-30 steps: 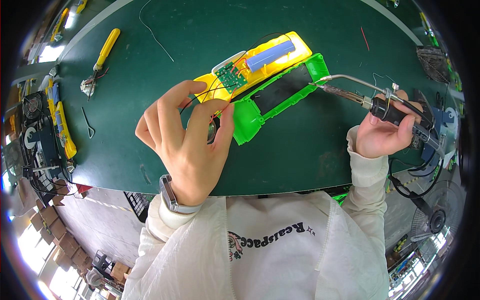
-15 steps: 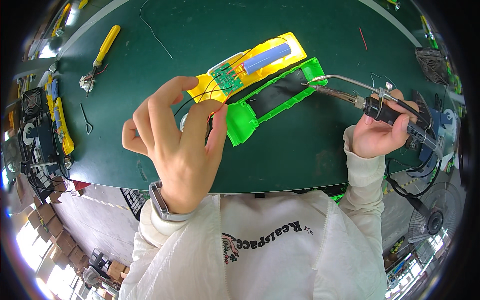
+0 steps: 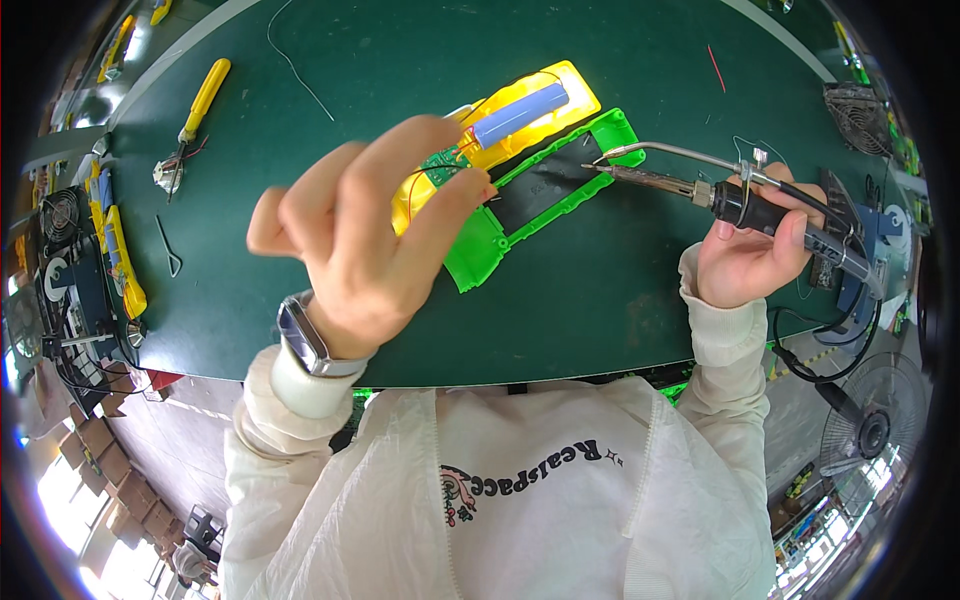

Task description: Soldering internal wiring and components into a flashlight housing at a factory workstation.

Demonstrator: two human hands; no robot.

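Left of the green frame (image 3: 475,250), the left hand (image 3: 365,235) has lifted off the wires toward the circuit board (image 3: 440,165); blur leaves unclear whether it holds anything. Behind the frame lies the yellow case (image 3: 580,95) with its blue battery (image 3: 520,115). Right of the frame, the right hand (image 3: 750,255) grasps the soldering iron (image 3: 660,183), tip above the opening; soldering seems to be waiting on the wires.

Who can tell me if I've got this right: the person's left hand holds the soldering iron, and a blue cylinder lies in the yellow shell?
The hand is wrong: the head view shows the soldering iron in the right hand. The blue cylinder does lie in the yellow shell.
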